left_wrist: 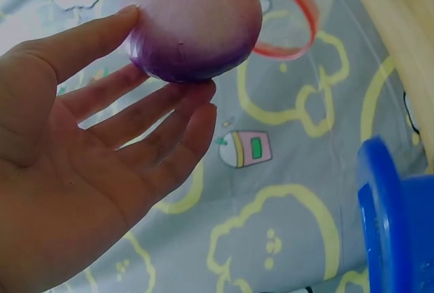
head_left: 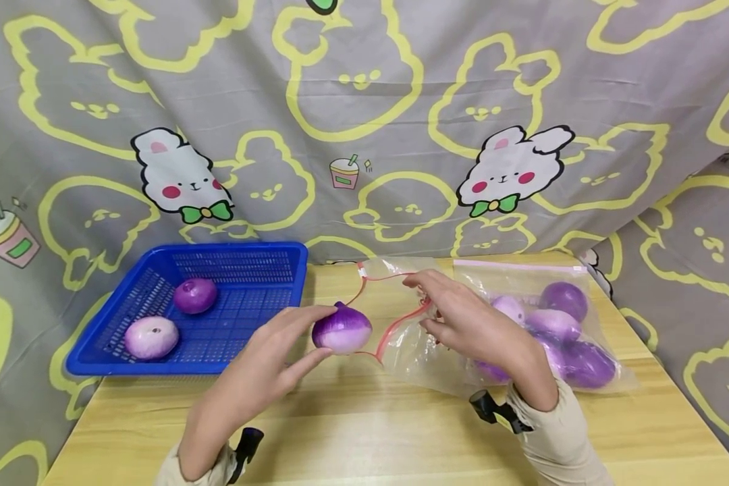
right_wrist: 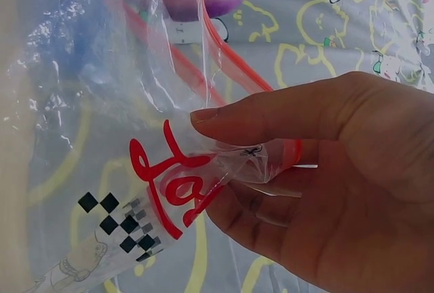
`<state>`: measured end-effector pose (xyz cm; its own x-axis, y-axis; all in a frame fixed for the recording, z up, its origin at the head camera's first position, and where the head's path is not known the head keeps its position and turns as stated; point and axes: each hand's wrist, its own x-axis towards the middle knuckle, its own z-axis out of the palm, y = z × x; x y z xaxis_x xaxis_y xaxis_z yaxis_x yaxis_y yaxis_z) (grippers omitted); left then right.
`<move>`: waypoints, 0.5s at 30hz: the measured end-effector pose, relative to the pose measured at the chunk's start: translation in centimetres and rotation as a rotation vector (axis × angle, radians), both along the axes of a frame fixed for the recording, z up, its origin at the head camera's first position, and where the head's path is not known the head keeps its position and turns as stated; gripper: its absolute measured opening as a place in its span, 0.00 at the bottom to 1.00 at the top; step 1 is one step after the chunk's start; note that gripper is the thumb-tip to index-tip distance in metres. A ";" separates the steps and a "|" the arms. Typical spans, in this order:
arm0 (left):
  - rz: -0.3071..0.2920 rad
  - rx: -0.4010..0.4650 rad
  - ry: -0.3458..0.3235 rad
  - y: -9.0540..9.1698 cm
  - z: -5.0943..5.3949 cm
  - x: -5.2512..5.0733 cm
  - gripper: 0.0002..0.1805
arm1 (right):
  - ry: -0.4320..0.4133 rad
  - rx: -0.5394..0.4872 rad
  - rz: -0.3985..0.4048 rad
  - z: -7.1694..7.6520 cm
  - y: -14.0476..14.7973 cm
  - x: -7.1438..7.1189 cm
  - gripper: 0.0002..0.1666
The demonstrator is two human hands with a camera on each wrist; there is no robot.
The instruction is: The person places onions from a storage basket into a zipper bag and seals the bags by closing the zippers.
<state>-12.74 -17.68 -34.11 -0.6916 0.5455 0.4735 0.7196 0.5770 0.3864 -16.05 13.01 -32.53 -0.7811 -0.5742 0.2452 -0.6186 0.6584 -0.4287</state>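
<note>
Between thumb and fingers my left hand [head_left: 264, 361] pinches a purple and white onion [head_left: 342, 329]; in the left wrist view the onion [left_wrist: 196, 22] sits at the fingertips. The onion is at the mouth of a clear zip bag [head_left: 410, 351] with a red seal strip. My right hand [head_left: 470, 324] grips the bag's edge, and its mouth gapes toward the onion. Red lettering and black checks show on the bag [right_wrist: 180, 184] in the right wrist view, where the plastic is bunched between thumb and fingers of the right hand [right_wrist: 325, 164].
A blue plastic basket [head_left: 185, 370] stands at the left with two onions, one purple [head_left: 196, 295] and one paler [head_left: 152, 337]. On the right lies another clear bag [head_left: 480, 277] with a pink seal, with several onions [head_left: 563, 302] in it. A patterned cloth [head_left: 364, 202] hangs behind the wooden table [head_left: 364, 432].
</note>
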 end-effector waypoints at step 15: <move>0.047 -0.117 -0.005 1.6 -1.5 -0.2 0.25 | -0.022 -0.002 0.017 0.3 -0.2 0.3 0.37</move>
<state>-12.90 -16.09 -35.60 -0.7200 0.5635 0.4050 0.6888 0.6515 0.3180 -15.77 12.86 -32.28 -0.7764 -0.5870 0.2294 -0.6202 0.6468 -0.4439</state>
